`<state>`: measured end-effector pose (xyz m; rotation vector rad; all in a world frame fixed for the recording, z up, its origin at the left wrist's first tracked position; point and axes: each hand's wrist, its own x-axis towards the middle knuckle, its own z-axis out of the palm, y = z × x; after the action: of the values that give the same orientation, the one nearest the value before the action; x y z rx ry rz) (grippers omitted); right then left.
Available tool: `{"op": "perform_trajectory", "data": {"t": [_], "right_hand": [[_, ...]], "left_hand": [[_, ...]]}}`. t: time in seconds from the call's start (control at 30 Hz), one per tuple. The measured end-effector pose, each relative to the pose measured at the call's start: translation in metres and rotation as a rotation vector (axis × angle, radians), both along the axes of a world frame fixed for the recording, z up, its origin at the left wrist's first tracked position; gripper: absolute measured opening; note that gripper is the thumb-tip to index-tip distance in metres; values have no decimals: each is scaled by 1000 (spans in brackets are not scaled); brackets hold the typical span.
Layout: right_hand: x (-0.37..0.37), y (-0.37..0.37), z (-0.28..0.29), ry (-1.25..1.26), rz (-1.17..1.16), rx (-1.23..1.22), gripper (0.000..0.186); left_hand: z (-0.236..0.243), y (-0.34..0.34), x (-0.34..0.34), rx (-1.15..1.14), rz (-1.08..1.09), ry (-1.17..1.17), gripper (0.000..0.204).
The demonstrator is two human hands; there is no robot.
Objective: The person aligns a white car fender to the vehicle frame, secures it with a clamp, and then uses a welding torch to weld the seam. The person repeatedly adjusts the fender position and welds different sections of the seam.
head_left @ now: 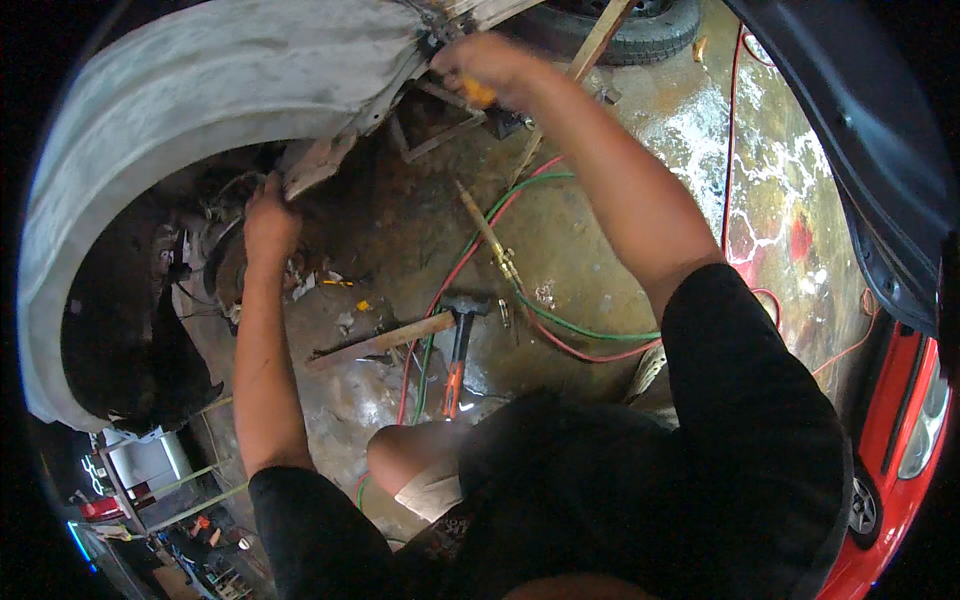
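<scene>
A large pale grey car fender (230,75), with its curved wheel arch, spans the upper left. My left hand (270,225) is closed at the lower end of a worn, pale brown flat strip (318,168) beside the arch. Whether that strip is joined to the fender, I cannot tell. Up at the fender's far right corner, my right hand (485,68) is closed round a tool with a yellow-orange handle (478,93). That hand is slightly blurred, and the tool's working end is hidden.
On the wet concrete floor lie a hammer (460,345), a wooden stick (380,341) and a brass torch (495,245) with red and green hoses (590,335). A tire (610,35) lies at the far side. A red car (905,440) stands at the right.
</scene>
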<state>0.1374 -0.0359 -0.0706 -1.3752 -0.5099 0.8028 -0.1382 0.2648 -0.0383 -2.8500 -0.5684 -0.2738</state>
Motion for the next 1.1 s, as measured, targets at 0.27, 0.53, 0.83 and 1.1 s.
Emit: {"op": "perform_trajectory", "data": {"t": [0.27, 0.53, 0.83, 1.1], "right_hand": [[-49, 110, -19, -222, -525, -46, 40], [-75, 75, 6, 148, -343, 166, 83], [-99, 84, 1, -314, -120, -46, 113], [-96, 86, 7, -315, -246, 44, 115]], "left_hand": [[2, -4, 13, -70, -40, 10, 55], [0, 0, 9, -29, -8, -19, 63], [5, -6, 9, 6, 60, 43, 62], [-3, 6, 8, -42, 97, 44, 65]]}}
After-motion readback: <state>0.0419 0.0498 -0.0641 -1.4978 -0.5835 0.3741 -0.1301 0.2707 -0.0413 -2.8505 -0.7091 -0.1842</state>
